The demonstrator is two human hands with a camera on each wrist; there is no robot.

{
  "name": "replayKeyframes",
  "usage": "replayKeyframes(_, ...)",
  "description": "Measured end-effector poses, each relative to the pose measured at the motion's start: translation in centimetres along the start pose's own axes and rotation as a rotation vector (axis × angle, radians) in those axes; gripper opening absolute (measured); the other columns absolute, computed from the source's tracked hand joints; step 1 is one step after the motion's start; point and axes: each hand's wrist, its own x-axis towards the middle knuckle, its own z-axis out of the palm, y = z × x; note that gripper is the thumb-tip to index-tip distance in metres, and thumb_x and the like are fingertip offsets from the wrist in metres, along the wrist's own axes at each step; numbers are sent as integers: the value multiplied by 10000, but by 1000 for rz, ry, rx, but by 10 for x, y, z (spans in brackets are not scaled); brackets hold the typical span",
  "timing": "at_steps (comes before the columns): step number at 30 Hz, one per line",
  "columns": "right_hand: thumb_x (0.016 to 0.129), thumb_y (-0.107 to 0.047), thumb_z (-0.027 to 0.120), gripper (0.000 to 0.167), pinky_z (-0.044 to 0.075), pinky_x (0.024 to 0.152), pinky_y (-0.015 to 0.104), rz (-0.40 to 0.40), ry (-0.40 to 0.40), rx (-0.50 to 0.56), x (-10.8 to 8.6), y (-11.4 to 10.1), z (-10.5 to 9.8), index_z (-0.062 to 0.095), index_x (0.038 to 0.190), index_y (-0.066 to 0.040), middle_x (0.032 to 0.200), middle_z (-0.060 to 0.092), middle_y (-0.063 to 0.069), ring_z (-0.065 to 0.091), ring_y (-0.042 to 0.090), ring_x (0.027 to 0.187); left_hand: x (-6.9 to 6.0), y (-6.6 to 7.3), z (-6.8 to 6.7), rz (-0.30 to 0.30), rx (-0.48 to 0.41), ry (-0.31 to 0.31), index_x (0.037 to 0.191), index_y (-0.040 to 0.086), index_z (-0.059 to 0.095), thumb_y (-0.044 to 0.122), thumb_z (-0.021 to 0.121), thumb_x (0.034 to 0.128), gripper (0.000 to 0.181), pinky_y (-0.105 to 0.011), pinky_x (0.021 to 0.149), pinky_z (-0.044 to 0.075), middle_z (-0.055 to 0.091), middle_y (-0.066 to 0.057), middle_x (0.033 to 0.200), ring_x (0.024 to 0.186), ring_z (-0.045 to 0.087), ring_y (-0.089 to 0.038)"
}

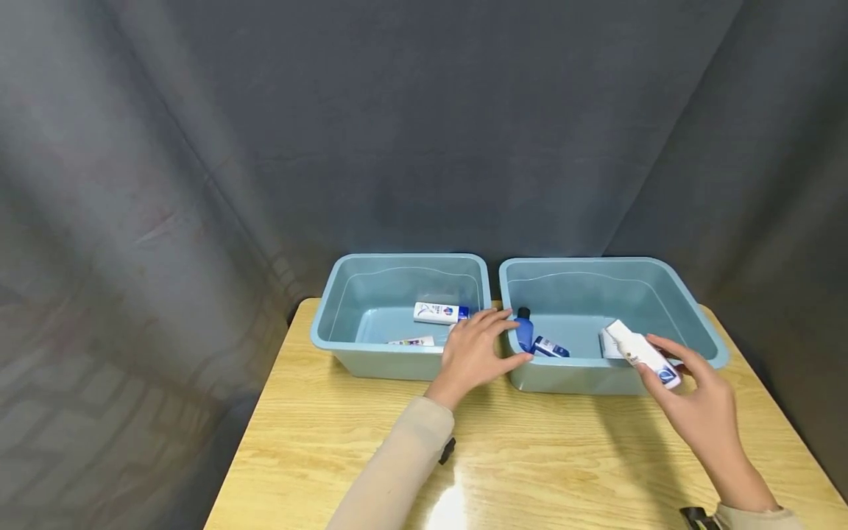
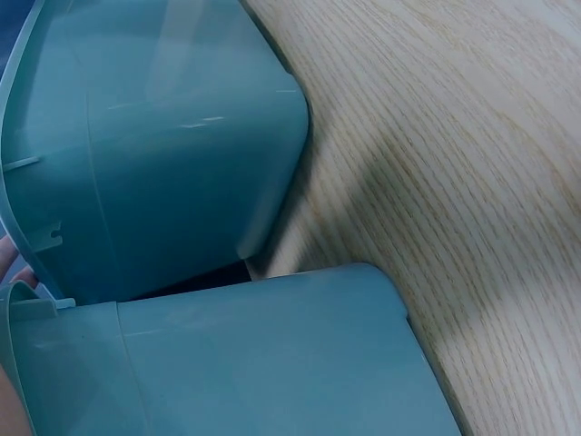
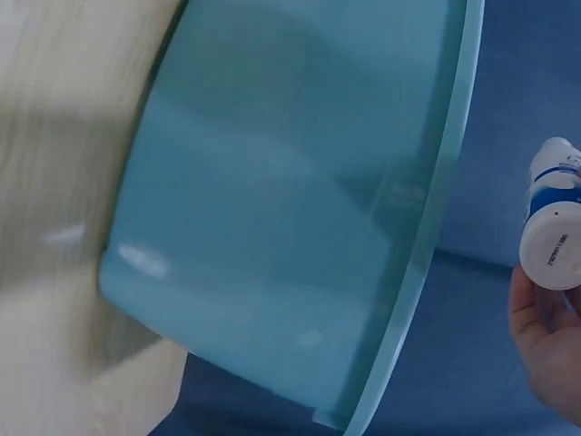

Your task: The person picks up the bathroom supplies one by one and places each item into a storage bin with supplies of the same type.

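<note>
My right hand (image 1: 712, 405) holds a white bottle (image 1: 639, 352) with blue markings between thumb and fingers, tilted above the front rim of the right bin (image 1: 563, 377). In the right wrist view, the round base of the bottle (image 3: 552, 247) faces the camera. Over the neighbouring rims of the two bins lies my left hand (image 1: 472, 357), fingers spread and loosely bent, with nothing seen in its grasp. Below its fingers in the right bin are a blue bottle (image 1: 524, 333) with a black cap and a small dark-blue item (image 1: 550, 347).
The left bin (image 1: 391, 366) contains a white bottle (image 1: 436, 313) with a blue end and a printed white item (image 1: 412, 341). A white box-like item (image 1: 608, 344) lies in the right bin. Both bins stand on a wooden table (image 1: 530, 449) before a grey curtain (image 1: 424, 132).
</note>
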Motion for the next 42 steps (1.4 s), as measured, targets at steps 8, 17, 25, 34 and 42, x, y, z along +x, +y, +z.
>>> replayKeyframes(8, 788, 18, 788, 470, 335, 745, 81, -11, -53, -31, 23, 6, 6, 679, 1242, -40, 1083, 491, -384, 459, -152, 919, -3, -3, 2, -6, -2, -3, 1406, 409, 535, 797, 457, 854, 680, -454, 1065, 407, 391, 178, 1532, 1417, 346, -113)
replayKeyframes(17, 837, -38, 768, 454, 348, 724, 106, 29, -114, -63, 45, 11, 15, 648, 1274, -18, 1116, 647, 231, 432, -148, 901, -2, -4, 2, -1, -2, 18, 1399, 406, 544, 799, 451, 854, 678, -452, 1062, 411, 399, 180, 1527, 1411, 353, -108)
replayKeyframes(25, 852, -53, 759, 448, 373, 680, 157, 56, -140, -98, 55, 19, 21, 641, 1282, -11, 1143, 655, 224, 427, -144, 857, -3, -5, -1, 1, -6, 16, 1396, 403, 549, 795, 463, 852, 676, -450, 1060, 414, 402, 178, 1525, 1409, 358, -114)
replayKeyframes(34, 872, -118, 759, 445, 376, 654, 185, 94, -193, -129, 71, 29, 27, 636, 1284, 0, 1163, 660, 253, 441, -120, 874, -3, -6, -2, -7, -12, 17, 1401, 403, 543, 792, 467, 854, 676, -456, 1064, 409, 400, 178, 1527, 1412, 354, -115)
replayKeyframes(42, 897, -162, 738, 442, 379, 628, 220, 122, -262, -151, 80, 38, 35, 621, 1288, 7, 1172, 649, 254, 520, 77, 881, -3, -5, -2, -5, -2, 15, 1403, 400, 540, 801, 451, 853, 687, -469, 1062, 410, 402, 171, 1527, 1411, 357, -118)
